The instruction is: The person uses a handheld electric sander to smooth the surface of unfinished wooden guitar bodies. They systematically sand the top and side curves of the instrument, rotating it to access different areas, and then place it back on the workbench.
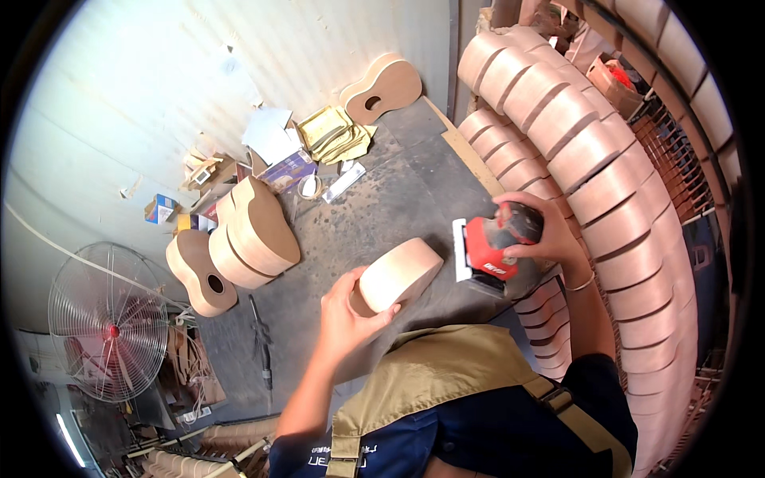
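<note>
- Left hand (pixel 344 307): fingers wrapped around the near end of an unfinished wooden guitar body (pixel 398 273), thumb over its edge. Firm grip.
- Guitar body stands on its side on the dark workbench (pixel 390 203), centre of view, just in front of the person's chest. Pale bare wood, curved side facing up.
- Right hand (pixel 535 233): fingers closed over the top of a red and black hand sander (pixel 496 245), palm down on the housing.
- Sander sits just right of the guitar body, white pad side towards it; can't tell whether the two touch.
- Long curved row of similar guitar bodies (pixel 558 119), stacked side by side, runs along the right of the bench, just behind the right hand.
- Three more bodies (pixel 247 231) lean together at bench left; another (pixel 382 88) leans on the wall at the back.
- Papers and small boxes (pixel 319 143) clutter the far end of the bench.
- Wire-cage fan (pixel 107 323) at lower left, well apart from the bench work.
- Person wears a tan apron (pixel 446 374) over a dark blue shirt.
</note>
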Action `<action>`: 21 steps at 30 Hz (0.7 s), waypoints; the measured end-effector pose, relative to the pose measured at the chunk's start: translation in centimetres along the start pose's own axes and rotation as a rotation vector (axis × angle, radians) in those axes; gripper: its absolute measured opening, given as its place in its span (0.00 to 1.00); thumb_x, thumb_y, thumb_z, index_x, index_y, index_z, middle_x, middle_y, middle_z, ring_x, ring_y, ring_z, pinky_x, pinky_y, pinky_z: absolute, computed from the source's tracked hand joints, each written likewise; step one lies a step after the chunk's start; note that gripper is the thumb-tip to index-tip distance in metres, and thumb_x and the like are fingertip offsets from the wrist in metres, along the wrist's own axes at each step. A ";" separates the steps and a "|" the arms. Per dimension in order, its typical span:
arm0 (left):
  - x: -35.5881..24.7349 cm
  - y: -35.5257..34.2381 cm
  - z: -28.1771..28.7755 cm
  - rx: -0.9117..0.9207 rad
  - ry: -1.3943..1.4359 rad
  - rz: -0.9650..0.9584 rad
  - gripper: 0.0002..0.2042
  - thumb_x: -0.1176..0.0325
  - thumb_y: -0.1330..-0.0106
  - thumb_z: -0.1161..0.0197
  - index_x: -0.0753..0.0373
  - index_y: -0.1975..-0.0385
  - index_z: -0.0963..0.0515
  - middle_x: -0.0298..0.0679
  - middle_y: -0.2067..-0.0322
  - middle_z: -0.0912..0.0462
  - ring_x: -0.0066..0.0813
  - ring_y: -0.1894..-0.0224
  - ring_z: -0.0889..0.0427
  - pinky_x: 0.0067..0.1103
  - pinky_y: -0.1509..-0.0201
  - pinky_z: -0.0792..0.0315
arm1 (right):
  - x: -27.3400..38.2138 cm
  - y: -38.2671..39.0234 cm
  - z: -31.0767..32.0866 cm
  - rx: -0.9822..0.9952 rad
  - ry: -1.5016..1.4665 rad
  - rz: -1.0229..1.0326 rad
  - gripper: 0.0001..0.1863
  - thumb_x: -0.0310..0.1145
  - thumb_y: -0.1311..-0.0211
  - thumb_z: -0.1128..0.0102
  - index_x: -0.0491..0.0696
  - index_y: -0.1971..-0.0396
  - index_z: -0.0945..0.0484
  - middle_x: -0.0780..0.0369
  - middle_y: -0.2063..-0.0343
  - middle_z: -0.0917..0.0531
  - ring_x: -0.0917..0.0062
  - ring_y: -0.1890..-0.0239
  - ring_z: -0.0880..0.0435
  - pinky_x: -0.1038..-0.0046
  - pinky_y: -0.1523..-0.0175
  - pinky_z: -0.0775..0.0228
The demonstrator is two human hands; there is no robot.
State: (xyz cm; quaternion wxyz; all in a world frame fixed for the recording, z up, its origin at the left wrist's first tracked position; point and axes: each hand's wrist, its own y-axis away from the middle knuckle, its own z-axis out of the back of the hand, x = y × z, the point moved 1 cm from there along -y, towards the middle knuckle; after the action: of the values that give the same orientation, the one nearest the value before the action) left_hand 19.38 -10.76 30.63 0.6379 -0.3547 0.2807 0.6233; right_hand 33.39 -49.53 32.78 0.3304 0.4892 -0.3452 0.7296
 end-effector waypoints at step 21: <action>3.6 8.7 8.6 -0.048 0.009 0.020 0.35 0.63 0.53 0.11 0.66 0.41 0.14 0.48 0.50 0.07 0.47 0.46 0.07 0.34 0.38 0.17 | 15.0 -9.6 -20.7 0.501 0.373 0.568 0.29 0.42 0.45 0.18 0.52 0.42 0.12 0.59 0.57 0.10 0.59 0.58 0.07 0.62 0.55 0.14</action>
State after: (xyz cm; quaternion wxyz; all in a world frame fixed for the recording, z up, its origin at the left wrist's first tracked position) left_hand 10.24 -1.98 31.89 0.6215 -0.3699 0.2720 0.6348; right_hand 26.65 -25.05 42.78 0.0440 0.2994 -0.2126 0.9291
